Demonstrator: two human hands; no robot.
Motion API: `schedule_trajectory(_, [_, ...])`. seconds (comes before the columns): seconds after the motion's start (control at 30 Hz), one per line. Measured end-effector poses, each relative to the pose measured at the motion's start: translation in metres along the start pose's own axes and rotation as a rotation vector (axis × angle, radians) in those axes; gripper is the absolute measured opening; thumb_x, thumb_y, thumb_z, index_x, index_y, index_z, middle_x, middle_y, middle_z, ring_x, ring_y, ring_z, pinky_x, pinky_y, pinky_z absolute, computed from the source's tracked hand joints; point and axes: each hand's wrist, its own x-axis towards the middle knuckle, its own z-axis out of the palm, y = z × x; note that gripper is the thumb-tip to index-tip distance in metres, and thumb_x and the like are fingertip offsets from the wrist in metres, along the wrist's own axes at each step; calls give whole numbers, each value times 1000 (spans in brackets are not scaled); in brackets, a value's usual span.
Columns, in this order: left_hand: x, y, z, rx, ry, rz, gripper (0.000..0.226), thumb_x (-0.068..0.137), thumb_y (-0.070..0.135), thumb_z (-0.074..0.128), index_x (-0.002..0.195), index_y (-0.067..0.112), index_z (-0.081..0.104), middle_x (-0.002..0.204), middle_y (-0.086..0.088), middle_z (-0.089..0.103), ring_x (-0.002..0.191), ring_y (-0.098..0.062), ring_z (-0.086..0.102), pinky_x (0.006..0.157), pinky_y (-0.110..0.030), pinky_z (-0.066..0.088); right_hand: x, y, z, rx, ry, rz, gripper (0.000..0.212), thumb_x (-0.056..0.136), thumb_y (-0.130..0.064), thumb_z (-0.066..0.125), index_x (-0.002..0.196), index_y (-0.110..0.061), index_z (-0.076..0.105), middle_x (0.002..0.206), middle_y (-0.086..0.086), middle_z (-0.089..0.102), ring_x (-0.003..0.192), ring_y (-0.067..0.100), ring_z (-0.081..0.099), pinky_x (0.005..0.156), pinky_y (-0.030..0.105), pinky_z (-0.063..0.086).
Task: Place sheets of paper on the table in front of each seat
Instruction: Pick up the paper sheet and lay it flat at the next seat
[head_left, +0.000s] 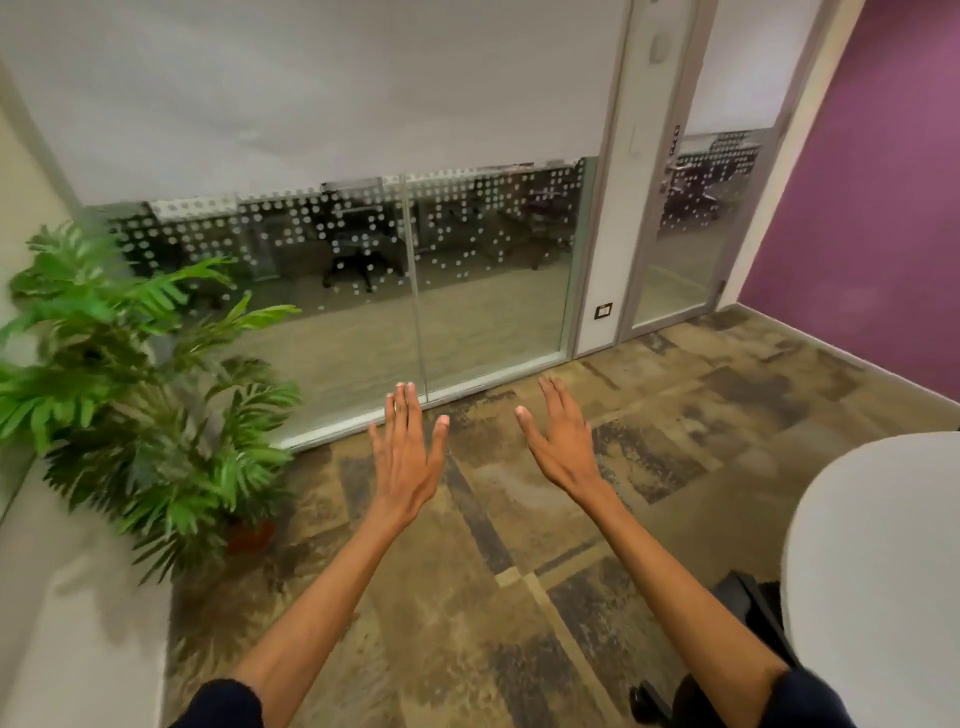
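My left hand (408, 452) and my right hand (563, 441) are both stretched out in front of me over the carpet, palms down, fingers straight and slightly apart, holding nothing. A rounded white table (883, 561) edge shows at the lower right, to the right of my right arm. No sheets of paper appear in view. A dark chair part (748, 608) sits under the table's edge.
A potted green plant (130, 395) stands at the left by a low white ledge (78, 597). A glass partition (415, 280) with dotted film runs ahead, with a glass door (691, 228) beside a purple wall (872, 208). Patterned carpet (493, 571) covers the floor.
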Motion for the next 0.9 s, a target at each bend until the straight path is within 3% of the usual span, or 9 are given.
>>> schedule_trajectory(0.23, [113, 1, 56, -33, -69, 110, 69, 101, 56, 19, 158, 20, 7, 166, 0, 3, 154, -17, -1, 123, -53, 7, 83, 31, 25, 7, 73, 146, 72, 92, -65, 33, 152, -28, 22, 161, -3, 17, 147, 19, 20, 112, 60, 21])
schedule_trajectory(0.47, [206, 33, 145, -103, -154, 212, 73, 98, 63, 10, 158, 22, 7, 166, -1, 1, 154, -17, -3, 125, -49, 7, 157, 112, 21, -24, 150, 294, 76, 90, -71, 32, 152, -30, 18, 159, -5, 25, 146, 16, 23, 112, 60, 21])
schedule_trajectory(0.9, [384, 199, 330, -148, -343, 466, 81, 95, 65, 4, 158, 14, 0, 166, -2, -3, 153, -13, -7, 126, -42, 1, 302, 295, -64, -109, 336, 506, 78, 88, -74, 26, 151, -28, 22, 157, -3, 29, 144, 19, 26, 110, 60, 27])
